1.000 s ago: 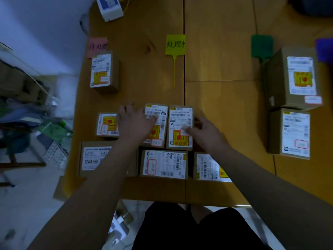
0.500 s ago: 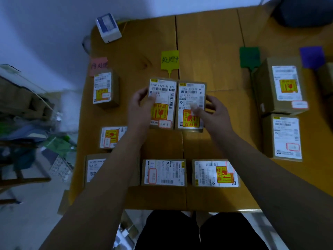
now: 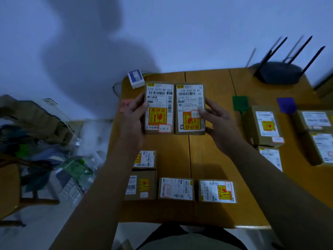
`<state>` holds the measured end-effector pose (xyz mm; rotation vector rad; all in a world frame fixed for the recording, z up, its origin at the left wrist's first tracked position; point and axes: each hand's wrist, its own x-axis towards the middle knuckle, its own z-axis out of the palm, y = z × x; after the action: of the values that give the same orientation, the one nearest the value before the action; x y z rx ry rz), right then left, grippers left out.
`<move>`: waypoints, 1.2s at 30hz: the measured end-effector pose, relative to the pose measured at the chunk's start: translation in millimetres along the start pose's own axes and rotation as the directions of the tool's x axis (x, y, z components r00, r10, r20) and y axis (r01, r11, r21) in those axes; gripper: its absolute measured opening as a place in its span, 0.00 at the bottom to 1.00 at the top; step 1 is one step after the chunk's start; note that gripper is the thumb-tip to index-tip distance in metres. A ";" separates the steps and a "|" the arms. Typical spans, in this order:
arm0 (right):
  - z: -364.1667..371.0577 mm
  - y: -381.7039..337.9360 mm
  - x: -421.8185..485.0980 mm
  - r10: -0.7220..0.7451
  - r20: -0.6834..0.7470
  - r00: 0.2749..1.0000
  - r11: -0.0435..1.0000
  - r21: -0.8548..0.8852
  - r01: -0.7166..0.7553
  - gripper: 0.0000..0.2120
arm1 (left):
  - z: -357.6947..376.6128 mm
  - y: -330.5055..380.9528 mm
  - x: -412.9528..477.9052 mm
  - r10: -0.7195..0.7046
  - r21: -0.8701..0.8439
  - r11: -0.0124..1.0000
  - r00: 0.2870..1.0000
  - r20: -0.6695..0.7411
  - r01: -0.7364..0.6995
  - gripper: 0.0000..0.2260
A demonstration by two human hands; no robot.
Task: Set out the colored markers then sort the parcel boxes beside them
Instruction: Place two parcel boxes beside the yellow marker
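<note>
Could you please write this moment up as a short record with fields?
left hand: holds left parcel box by its left edge
right hand: holds right parcel box by its right edge
held boxes: side by side, labels facing the camera
markers in view: pink marker, green marker, purple marker
front row: three boxes on the table

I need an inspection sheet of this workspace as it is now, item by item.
Surface: wooden table, seams showing.
Job's things: pink marker, green marker, purple marker at the far side; left box and right box held side by side; near boxes by the front edge; side boxes at right.
Clutter: small white box, black router.
Hands: left hand grips the left box; right hand grips the right box.
Cables: perhaps one thin loop, far left corner.
Surroundings: pale wall; bags heaped on the floor.
</note>
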<state>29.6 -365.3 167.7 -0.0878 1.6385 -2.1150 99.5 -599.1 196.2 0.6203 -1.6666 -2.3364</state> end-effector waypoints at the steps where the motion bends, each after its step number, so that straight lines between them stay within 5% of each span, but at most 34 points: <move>1: 1.4 -1.2 -0.8 0.001 0.002 1.000 1.000 -0.004 -0.001 0.25 | -0.9 -0.8 -1.1 -0.005 -0.006 1.000 1.000 -0.002 0.005 0.19; 18: -17.2 41.3 -22.8 0.232 -0.109 0.967 0.973 0.013 -0.232 0.21 | -21.9 -83.8 -17.7 -0.266 -0.112 0.960 0.961 -0.078 0.256 0.20; 29: -15.2 22.1 -29.0 0.195 -0.112 0.974 0.981 0.036 -0.192 0.24 | -24.7 -81.3 -8.9 -0.219 -0.016 0.976 0.974 -0.060 0.218 0.20; 36: -3.4 18.2 -36.9 0.189 -0.197 0.962 0.981 0.089 -0.174 0.16 | -31.8 -76.9 -1.9 -0.204 -0.058 0.977 0.979 -0.012 0.203 0.17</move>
<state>67.2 -351.1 158.1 0.3021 1.6129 -2.0941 121.2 -599.2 115.8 0.8340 -1.5907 -2.4998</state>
